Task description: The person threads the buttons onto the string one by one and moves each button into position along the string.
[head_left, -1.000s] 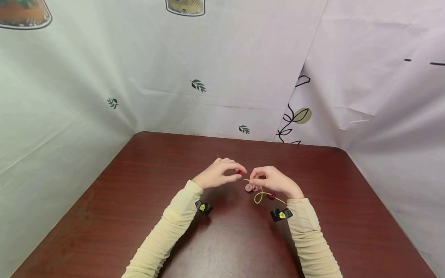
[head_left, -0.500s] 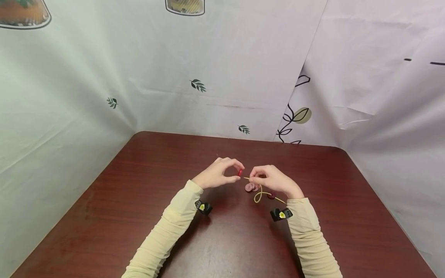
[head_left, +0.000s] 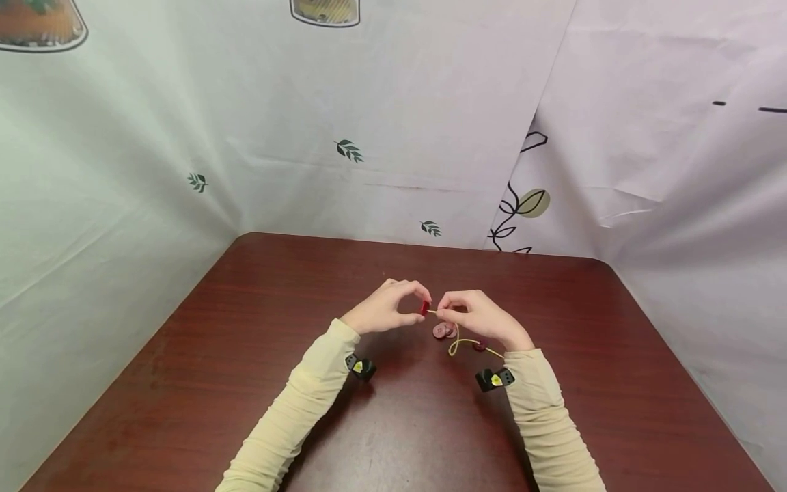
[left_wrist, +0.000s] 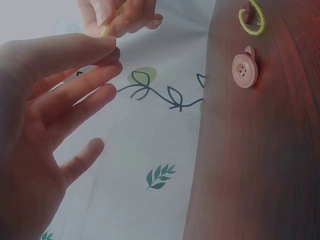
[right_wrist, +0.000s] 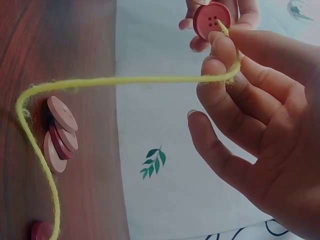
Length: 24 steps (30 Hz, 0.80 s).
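Observation:
Between thumb and fingertips my left hand [head_left: 389, 307] pinches a red four-hole button [right_wrist: 212, 21] on edge above the table. My right hand [head_left: 482, 319] pinches a yellow cord [right_wrist: 125, 80] close to its end. In the right wrist view the cord's tip lies at one of the holes of the red button; whether it has passed through cannot be told. From the right hand the cord drops in a loop to the table, where a dark red button [head_left: 479, 346] sits on it.
Several pink and dark red buttons [right_wrist: 62, 114] lie in a small overlapping pile on the brown table [head_left: 381, 417], just below the hands. A white printed cloth [head_left: 393, 123] hangs behind the table.
My right hand has moved slightly left, bringing the cord's tip up to the red button. The left fingers have turned the button on edge, so more of it shows.

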Available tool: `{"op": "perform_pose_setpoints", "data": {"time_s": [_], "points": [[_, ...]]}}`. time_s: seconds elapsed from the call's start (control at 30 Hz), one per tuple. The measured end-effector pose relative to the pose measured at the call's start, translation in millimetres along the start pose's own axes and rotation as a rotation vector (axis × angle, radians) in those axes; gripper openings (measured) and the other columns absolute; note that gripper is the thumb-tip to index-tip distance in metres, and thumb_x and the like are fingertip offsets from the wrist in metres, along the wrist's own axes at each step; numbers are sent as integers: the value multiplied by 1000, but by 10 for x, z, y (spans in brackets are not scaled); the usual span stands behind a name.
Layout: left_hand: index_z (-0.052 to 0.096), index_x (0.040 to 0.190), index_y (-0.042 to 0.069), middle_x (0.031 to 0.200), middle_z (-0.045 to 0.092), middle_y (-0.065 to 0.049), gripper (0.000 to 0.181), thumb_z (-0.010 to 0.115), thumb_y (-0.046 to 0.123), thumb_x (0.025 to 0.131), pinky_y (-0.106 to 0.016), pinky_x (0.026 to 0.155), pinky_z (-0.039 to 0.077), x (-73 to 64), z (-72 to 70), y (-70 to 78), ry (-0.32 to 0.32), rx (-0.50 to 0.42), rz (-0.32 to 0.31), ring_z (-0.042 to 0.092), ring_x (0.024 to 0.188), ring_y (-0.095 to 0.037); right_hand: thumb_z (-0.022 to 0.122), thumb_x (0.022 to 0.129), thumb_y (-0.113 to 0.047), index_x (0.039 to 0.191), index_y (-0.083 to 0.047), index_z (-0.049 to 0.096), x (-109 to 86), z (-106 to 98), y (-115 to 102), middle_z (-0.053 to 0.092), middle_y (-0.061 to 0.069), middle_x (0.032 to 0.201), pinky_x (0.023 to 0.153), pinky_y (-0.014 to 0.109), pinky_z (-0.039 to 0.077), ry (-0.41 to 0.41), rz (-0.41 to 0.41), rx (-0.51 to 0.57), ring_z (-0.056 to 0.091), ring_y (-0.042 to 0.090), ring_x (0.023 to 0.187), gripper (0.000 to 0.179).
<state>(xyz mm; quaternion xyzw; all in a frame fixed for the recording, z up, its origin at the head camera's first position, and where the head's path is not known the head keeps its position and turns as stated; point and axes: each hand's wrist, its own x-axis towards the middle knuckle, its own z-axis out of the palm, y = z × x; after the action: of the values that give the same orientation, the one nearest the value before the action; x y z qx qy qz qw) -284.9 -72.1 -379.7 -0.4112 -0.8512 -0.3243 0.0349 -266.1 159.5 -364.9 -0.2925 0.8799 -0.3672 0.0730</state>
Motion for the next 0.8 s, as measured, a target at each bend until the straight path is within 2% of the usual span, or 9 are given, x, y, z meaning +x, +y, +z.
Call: {"op": "perform_pose_setpoints", "data": {"time_s": [0.13, 0.2, 0.37, 0.53, 0.8], "points": [[61, 113, 13, 110, 68, -3, 34, 76, 16, 83, -46, 104, 34, -1, 4, -2, -3, 4, 4, 61, 111, -27, 63, 93, -20, 91, -12, 67, 10, 12, 1, 67, 11, 74, 61, 25, 44, 1, 8, -3, 61, 18, 65, 9], [61, 113, 13, 110, 68, -2, 34, 76, 16, 82, -46, 103, 35, -1, 5, -1, -4, 4, 8, 61, 111, -27, 63, 93, -20, 91, -12, 67, 13, 17, 4, 67, 10, 74, 61, 25, 44, 5, 8, -4, 61, 18, 65, 9], [61, 112, 13, 109, 69, -2, 34, 76, 16, 83, -44, 102, 35, -3, 8, 4, -9, 13, 14, 62, 110, -23, 63, 93, -19, 91, -11, 67, 14, 23, -1, 67, 6, 73, 60, 25, 45, 5, 2, 7, 62, 26, 67, 9], [61, 113, 14, 110, 69, 0, 33, 76, 19, 84, -42, 102, 35, -5, 15, -2, -16, 30, 10, 61, 111, -17, 63, 93, -17, 91, -10, 67, 5, 22, -28, 67, 8, 74, 61, 24, 45, -7, -1, 11, 62, 32, 70, 9], [61, 113, 13, 110, 69, -1, 33, 76, 19, 84, -42, 101, 36, 0, 12, 0, -12, 44, 26, 61, 110, -17, 62, 94, -18, 93, -5, 67, 6, 26, -31, 67, 16, 78, 59, 23, 44, -25, -2, 7, 62, 32, 69, 14]]}}
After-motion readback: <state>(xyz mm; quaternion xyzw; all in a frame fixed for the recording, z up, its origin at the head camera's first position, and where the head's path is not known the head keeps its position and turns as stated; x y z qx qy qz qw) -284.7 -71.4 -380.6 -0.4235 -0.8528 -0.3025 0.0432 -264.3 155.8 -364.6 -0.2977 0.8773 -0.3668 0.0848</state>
